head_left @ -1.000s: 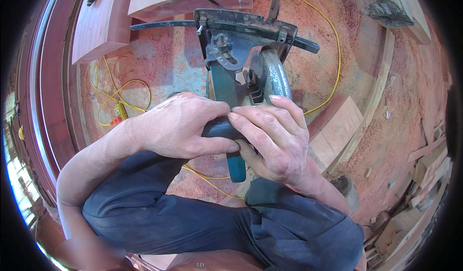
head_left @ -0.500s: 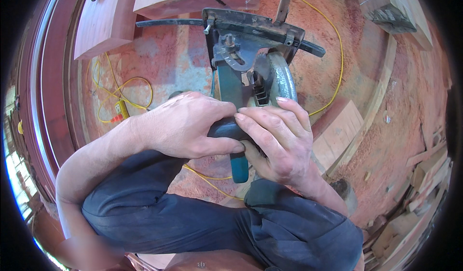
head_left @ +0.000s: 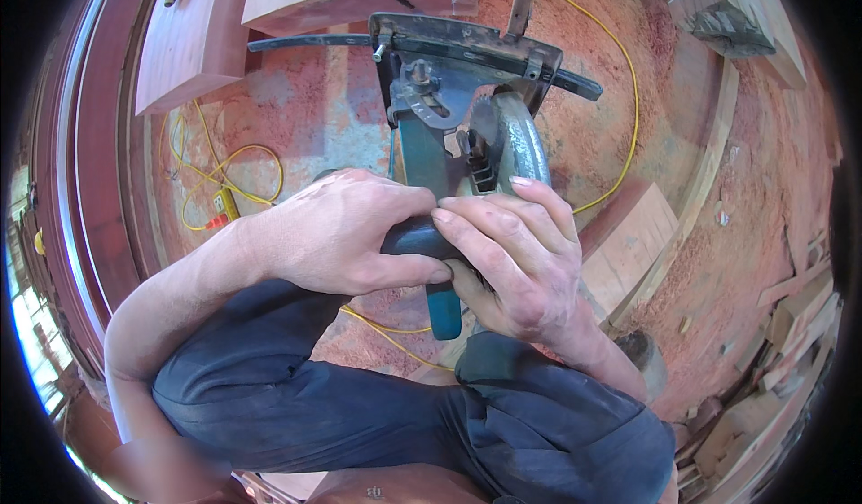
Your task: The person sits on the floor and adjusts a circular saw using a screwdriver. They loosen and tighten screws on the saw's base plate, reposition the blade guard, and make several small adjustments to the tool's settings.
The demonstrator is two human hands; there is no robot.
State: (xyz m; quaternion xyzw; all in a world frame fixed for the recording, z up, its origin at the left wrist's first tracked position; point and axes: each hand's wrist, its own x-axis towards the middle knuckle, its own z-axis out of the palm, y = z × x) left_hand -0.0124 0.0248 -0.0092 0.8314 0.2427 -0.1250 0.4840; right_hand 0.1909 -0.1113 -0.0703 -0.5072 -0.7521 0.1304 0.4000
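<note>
While the handle (head_left: 413,239) of the saw (head_left: 422,161) is gripped from both sides, its body is pointed straight out ahead of the hands. The left hand (head_left: 346,230) is closed on the handle's left part, with the thumb laid along the near side; the right hand (head_left: 525,257) is curled over the right part, though what is covered by its palm cannot be told. The long axis is aligned away from the person, with the plate (head_left: 462,42) set crosswise at the far end and a teal end (head_left: 444,311) left jutting nearer. The blade (head_left: 486,125) and guard (head_left: 524,145) are carried right of that axis, so they are approached more closely by the right hand.
</note>
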